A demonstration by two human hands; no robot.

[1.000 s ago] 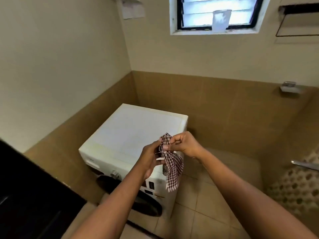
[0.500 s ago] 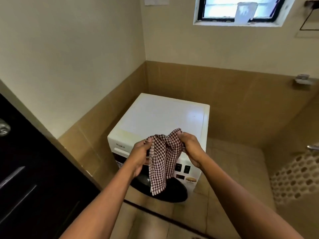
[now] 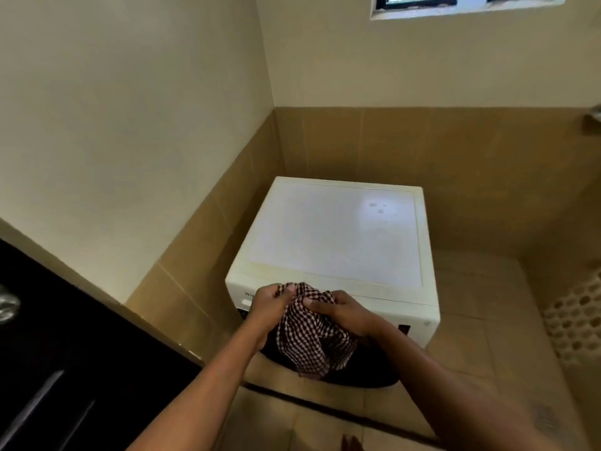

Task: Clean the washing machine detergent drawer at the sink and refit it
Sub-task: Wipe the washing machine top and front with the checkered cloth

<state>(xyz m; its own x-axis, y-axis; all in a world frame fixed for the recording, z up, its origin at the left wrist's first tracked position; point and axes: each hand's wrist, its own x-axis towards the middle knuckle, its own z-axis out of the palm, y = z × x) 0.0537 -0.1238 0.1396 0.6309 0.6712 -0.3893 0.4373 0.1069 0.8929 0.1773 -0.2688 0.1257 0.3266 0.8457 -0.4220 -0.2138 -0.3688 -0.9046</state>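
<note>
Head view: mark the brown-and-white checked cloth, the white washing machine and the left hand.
brown-and-white checked cloth (image 3: 310,340), head view, on its bunched middle folds.
white washing machine (image 3: 331,232), head view, on the centre of its flat top.
left hand (image 3: 270,304), head view, on the back of the hand.

The cloth (image 3: 312,333), half a second ago hanging flat between two pinches, is now gathered into a bunch. The left hand (image 3: 270,309) and right hand (image 3: 344,312) have drawn together over its folds and dropped to the front top edge of the washer (image 3: 331,232). The view has closed in and tilted down: the washer looms larger, and the window (image 3: 422,4) is cut to a strip.
</note>
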